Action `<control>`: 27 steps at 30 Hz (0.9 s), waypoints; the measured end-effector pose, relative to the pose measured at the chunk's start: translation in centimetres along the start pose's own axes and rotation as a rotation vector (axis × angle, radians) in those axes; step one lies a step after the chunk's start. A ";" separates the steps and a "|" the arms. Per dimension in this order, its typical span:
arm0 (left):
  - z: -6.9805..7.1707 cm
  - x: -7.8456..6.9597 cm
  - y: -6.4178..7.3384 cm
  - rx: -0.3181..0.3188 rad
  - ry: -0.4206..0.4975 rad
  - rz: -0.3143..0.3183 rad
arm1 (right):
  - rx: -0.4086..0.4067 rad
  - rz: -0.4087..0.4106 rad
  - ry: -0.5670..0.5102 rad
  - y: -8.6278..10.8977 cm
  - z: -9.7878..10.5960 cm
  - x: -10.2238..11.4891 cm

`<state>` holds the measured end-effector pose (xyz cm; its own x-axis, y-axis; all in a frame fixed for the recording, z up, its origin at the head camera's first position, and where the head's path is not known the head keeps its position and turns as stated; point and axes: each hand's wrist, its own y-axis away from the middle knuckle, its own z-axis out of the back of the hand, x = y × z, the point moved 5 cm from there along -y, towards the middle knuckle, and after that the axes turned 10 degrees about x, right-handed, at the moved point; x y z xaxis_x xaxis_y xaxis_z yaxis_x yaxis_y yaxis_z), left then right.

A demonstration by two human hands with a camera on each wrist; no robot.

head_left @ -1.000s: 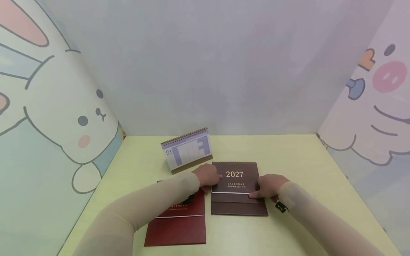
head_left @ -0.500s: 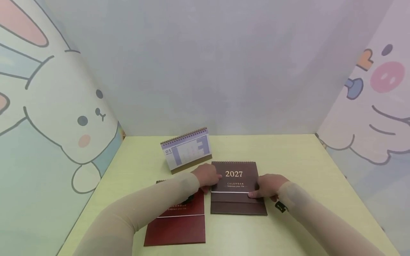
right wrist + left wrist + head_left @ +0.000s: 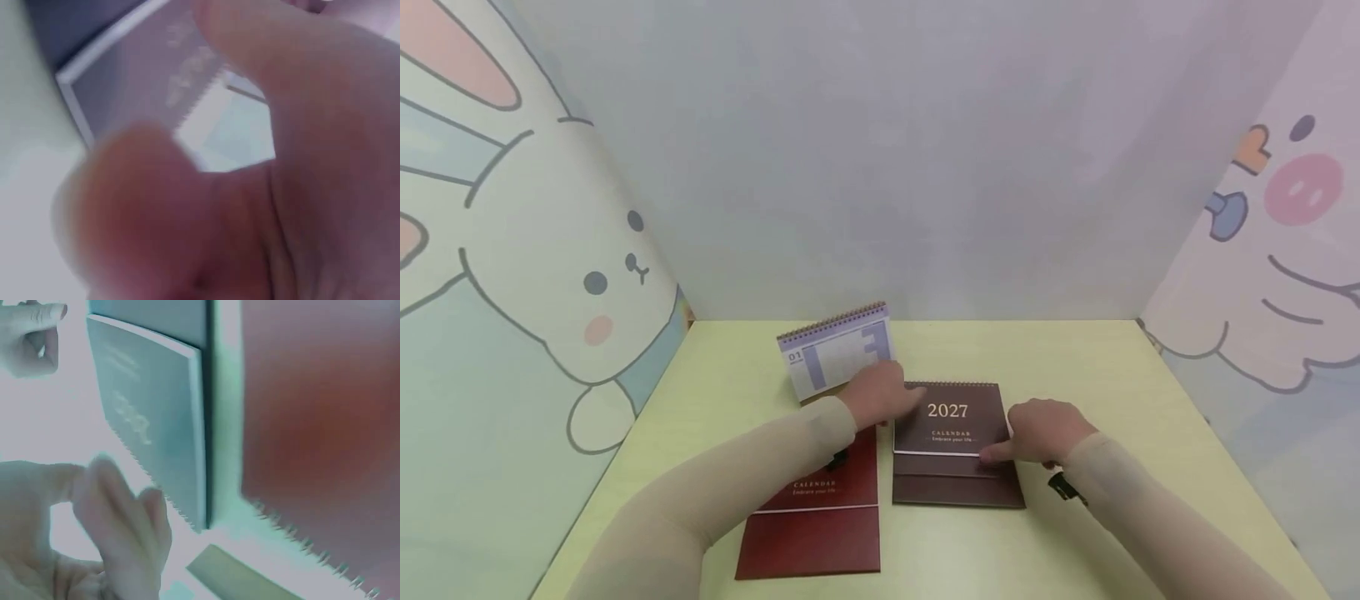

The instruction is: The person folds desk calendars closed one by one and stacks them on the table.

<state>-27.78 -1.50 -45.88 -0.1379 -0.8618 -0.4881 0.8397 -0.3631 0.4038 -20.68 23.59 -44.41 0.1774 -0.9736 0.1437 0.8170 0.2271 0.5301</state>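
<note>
A dark brown 2027 desk calendar (image 3: pixel 949 423) lies on the table with its spiral edge at the back. My left hand (image 3: pixel 877 392) hovers over its upper left corner; the left wrist view shows loosely bent fingers (image 3: pixel 122 531) holding nothing. To the calendar's right is my right hand (image 3: pixel 1048 431), its thumb over the lower right edge in the head view. Seen from the left wrist, that hand (image 3: pixel 28 340) is apart from the calendar, fingers curled loosely. A red calendar (image 3: pixel 820 542) lies at left, partly hidden by my left sleeve.
A white and purple desk calendar (image 3: pixel 838 354) stands tilted behind, its lower right covered by my left hand. The pale yellow table (image 3: pixel 1045 350) is enclosed by a grey back wall (image 3: pixel 910 167) and side walls with cartoon animals.
Both hands stayed at the brown calendar's edges earlier. Now my left hand has risen back toward the white calendar, and my right hand has lifted slightly outward. The calendars stay in place.
</note>
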 end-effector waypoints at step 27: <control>-5.9 -0.1 1.8 0.127 -0.514 -0.382 | -0.256 0.433 0.006 -2.4 -3.5 2.4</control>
<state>-23.14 -0.01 -49.65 -0.6745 -0.7119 -0.1955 0.6175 -0.6891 0.3793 -20.24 20.60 -48.23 0.5320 -0.7917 0.3002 0.7762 0.5977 0.2007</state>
